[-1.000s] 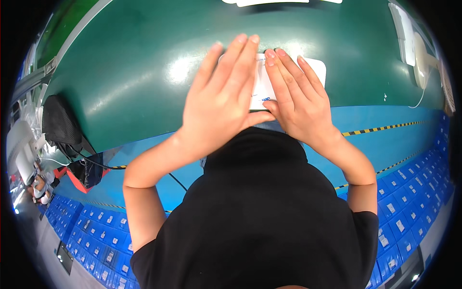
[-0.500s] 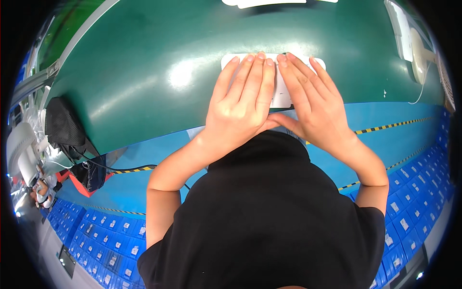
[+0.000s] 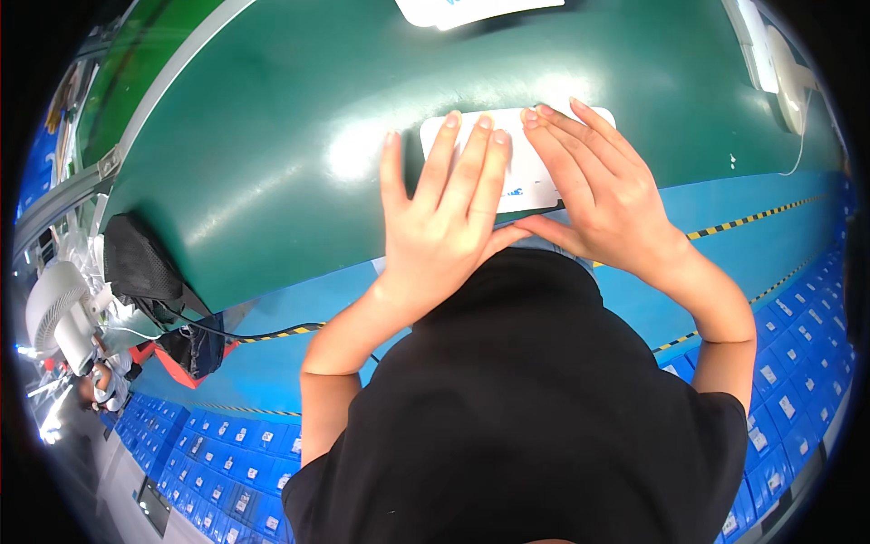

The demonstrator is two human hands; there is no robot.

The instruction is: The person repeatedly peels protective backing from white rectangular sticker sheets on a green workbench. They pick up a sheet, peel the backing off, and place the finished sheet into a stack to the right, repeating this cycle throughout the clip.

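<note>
White package: a flat white package (image 3: 521, 163) lies on the green belt (image 3: 272, 136), in the upper middle of the frame, its long side across the picture.
Left hand: the left hand (image 3: 449, 222) rests flat on the left part of the package, fingers straight and spread; it clasps nothing.
Right hand: the right hand (image 3: 598, 195) lies flat on the right part, fingers pointing to the upper left; it presses only and grasps nothing.
Change: one second ago both hands covered the package higher in the frame; now the package and the hands sit a little lower and the left fingers are more apart. I judge the hands are smoothing the package down.
Surface: the belt is glossy and shows bright reflections; a second white package (image 3: 471, 9) lies at the upper edge.
Room: a blue floor (image 3: 743, 245) with striped tape lines is under the belt; a black bag (image 3: 140, 263) and a white fan (image 3: 59, 317) are at the left edge.
</note>
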